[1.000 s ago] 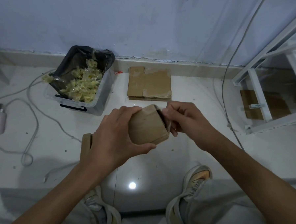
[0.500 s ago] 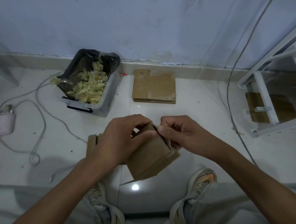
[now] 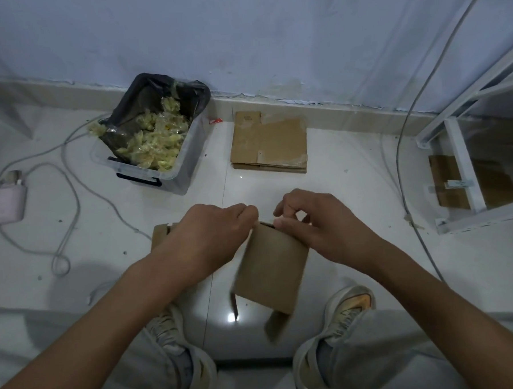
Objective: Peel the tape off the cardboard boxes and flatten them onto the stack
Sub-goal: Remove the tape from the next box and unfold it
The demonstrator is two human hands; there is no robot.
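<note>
Cardboard box (image 3: 271, 268) sits mid-frame, held up over the floor between our knees, with its open top edge pointing away from us. Our left hand (image 3: 205, 241) wraps its grip around the left side, and our right hand (image 3: 319, 226) pinches at the top right corner, thumb and forefinger nearly touching. Can't tell if there's actually tape between them. Both wrists are angled inward with the forearms coming up from the lower corners. Best bet here, we reckon: keep the left grip firm and pull slowly along the seam so the tape doesn't tear. The flattened stack (image 3: 269, 144) waits near the wall at upper centre, and the bin of tape scraps (image 3: 154, 134) is to its left.
</note>
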